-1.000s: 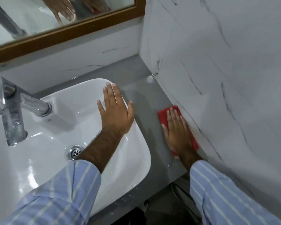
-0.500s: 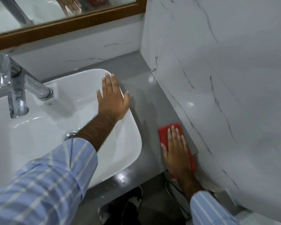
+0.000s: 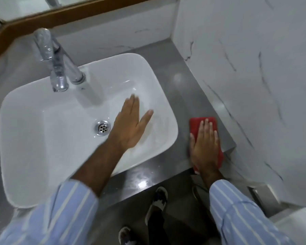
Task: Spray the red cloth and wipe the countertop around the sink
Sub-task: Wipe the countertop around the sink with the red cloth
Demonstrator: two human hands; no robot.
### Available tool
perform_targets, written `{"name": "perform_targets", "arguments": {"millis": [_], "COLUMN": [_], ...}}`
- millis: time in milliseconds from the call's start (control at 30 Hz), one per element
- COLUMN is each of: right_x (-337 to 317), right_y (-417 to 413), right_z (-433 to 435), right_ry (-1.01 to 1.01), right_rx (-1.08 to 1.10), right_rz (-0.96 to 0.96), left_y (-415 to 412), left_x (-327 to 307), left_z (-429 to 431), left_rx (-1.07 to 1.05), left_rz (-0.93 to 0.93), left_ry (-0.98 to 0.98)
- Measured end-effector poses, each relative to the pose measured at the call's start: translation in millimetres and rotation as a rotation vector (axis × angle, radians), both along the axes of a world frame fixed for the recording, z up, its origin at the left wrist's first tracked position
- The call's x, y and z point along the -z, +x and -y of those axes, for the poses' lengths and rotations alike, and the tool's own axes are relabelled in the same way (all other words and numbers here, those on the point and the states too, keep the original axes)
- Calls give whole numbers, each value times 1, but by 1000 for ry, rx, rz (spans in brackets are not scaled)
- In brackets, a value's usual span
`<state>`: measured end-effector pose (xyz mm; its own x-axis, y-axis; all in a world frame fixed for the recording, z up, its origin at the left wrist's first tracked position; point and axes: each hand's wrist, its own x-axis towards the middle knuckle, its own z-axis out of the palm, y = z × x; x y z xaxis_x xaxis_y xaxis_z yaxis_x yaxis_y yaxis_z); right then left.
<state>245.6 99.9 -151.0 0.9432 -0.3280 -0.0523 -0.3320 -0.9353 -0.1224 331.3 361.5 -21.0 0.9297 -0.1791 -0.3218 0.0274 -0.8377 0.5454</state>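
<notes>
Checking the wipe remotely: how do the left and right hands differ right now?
The right hand lies flat on the red cloth on the grey countertop; the left hand is bare, over the white sink. The left one looks motion-blurred, the right sharper. Both are open, palm down.

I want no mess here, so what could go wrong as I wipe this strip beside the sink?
1. The red cloth lies under the flat right hand at the countertop front corner; another pull toward the body could drag it over the edge onto the floor.
2. The left hand is blurred over the glossy sink bowl; leaning on it there, it might slip.
</notes>
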Motion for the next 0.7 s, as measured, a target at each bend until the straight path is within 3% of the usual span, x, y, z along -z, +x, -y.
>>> {"name": "perform_targets", "arguments": {"millis": [133, 233, 300, 367, 500, 567, 700], "right_x": [1, 8, 12, 12, 9, 11, 20], "right_y": [-30, -71, -81, -76, -65, -76, -115], "right_z": [-66, -106, -97, -75, -72, -108, -205], "right_ry": [48, 46, 89, 87, 47, 49, 153], "right_rx": [-28, -344, -486, -429, -59, -94, -396], "right_rz": [18, -32, 34, 116, 99, 119, 160], "left_y": [-93, -131, -144, -152, -152, -150, -153], "left_x": [-9, -8, -8, -10, -11, -9, -7], "left_z": [-101, -171, -213, -252, -290, -289, -283], "left_rx": [-38, -156, -180, -98, 42, 50, -29], "left_rz": [-67, -106, -54, 28, 170, 219, 218], "left_ry": [152, 275, 354, 435, 486, 474, 407]}}
